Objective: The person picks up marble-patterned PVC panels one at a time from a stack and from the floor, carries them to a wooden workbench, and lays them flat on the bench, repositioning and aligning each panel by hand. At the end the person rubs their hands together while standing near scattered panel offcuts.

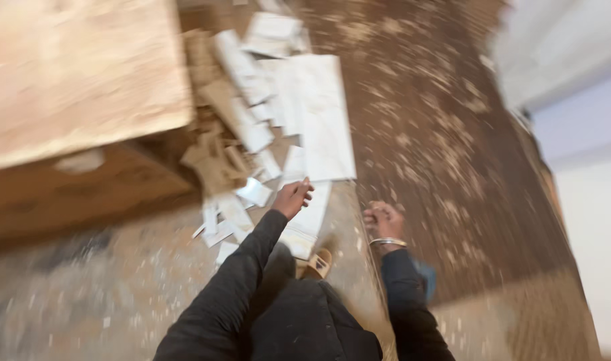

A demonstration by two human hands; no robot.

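Note:
The head view is blurred by motion. My left hand (293,196) reaches down in a dark sleeve toward a pile of broken white tile pieces (272,100) on the floor. Its fingers hang just over the edge of a large white tile slab (325,127), and I cannot tell whether they touch it. My right hand (383,220) wears a metal bangle and is curled into a loose fist beside my body, with nothing visible in it. A sandalled foot (317,264) shows below, next to a smaller white tile piece (305,227).
A large wooden box or board (78,73) stands at the upper left, with wood offcuts (215,160) beside it. The dark floor (439,134) is strewn with dust and debris. A pale wall (579,100) rises at the right.

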